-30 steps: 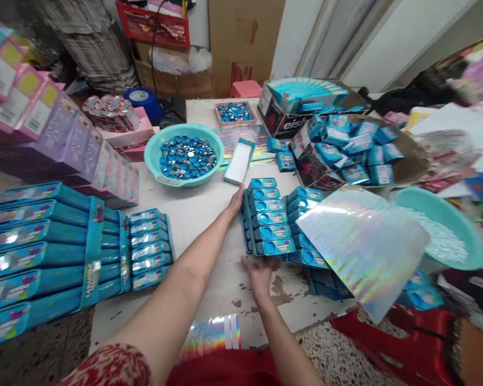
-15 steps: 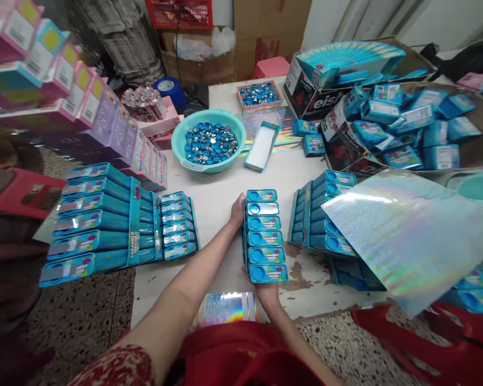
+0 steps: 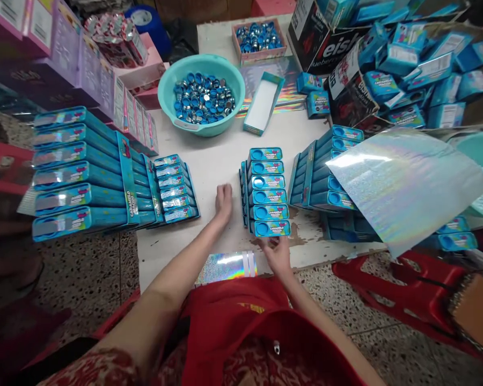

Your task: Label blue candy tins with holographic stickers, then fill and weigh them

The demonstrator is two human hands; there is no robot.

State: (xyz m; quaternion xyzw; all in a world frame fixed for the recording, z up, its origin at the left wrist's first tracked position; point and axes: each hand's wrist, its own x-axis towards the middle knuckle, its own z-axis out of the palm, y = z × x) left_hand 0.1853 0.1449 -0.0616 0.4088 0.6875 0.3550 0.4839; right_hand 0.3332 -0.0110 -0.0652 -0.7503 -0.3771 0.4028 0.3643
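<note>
In the middle of the table stands a row of blue candy boxes (image 3: 269, 197) marked "CARAMELO MACIZO", each with a round recess at one end. My left hand (image 3: 224, 203) is just left of this row, apart from it, with loosely bent fingers and nothing seen in them. At the row's near end is my right hand (image 3: 277, 256), its thumb and fingers apart; whether the fingertips touch the lowest box is hard to tell. Banded blue boxes (image 3: 104, 174) are stacked on the left. Another banded stack (image 3: 320, 171) leans close on the right.
A turquoise basin (image 3: 203, 128) holds blue and silver caps. Beyond it are a pink tray (image 3: 261, 53) of similar caps and an open blue box (image 3: 261, 104). Holographic sheeting (image 3: 410, 182) covers part of the right side. A carton (image 3: 352, 99) brims with small blue boxes.
My left hand has come off the middle row and moved left. My right hand has slipped out from under its near end. The camera view has tipped downward.
</note>
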